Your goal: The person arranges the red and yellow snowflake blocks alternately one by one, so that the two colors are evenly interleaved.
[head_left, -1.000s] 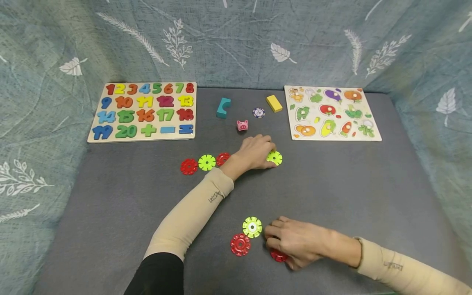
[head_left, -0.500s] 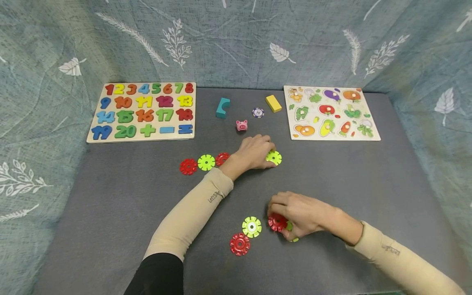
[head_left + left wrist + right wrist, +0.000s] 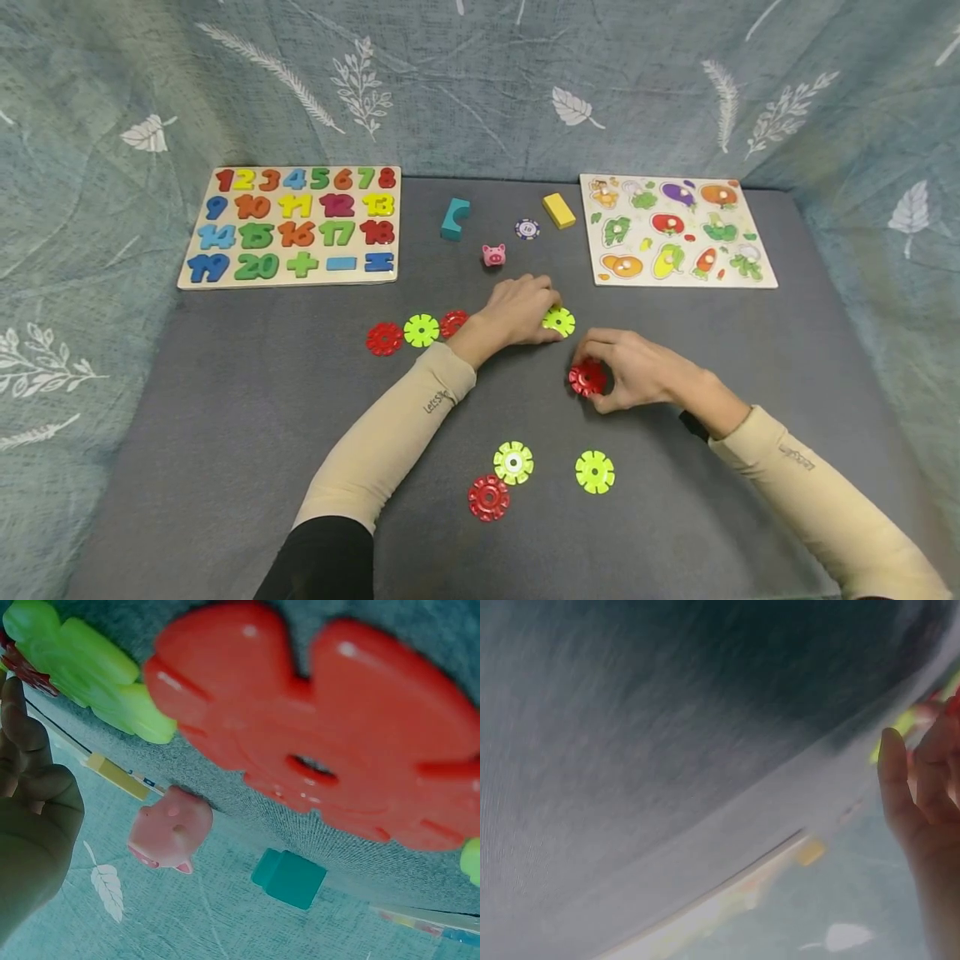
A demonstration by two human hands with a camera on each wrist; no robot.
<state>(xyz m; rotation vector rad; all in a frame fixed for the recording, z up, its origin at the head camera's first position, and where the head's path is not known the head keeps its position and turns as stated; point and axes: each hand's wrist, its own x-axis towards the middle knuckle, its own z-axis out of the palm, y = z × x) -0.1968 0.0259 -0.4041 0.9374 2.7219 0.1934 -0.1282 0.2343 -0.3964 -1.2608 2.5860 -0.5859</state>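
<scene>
Red disc (image 3: pixel 587 379) pinched within curl of right fingers (image 3: pixel 591 345); left fingers (image 3: pixel 553 297) grip yellow-green disc (image 3: pixel 562 322) by edge.

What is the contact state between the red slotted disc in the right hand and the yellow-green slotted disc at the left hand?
Apart. The head view shows grey tabletop between the red slotted disc and the yellow-green slotted disc.

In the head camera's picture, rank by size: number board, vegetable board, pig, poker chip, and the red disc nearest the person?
1. Number board
2. Vegetable board
3. Red disc
4. Pig and poker chip: too alike to rank
</scene>
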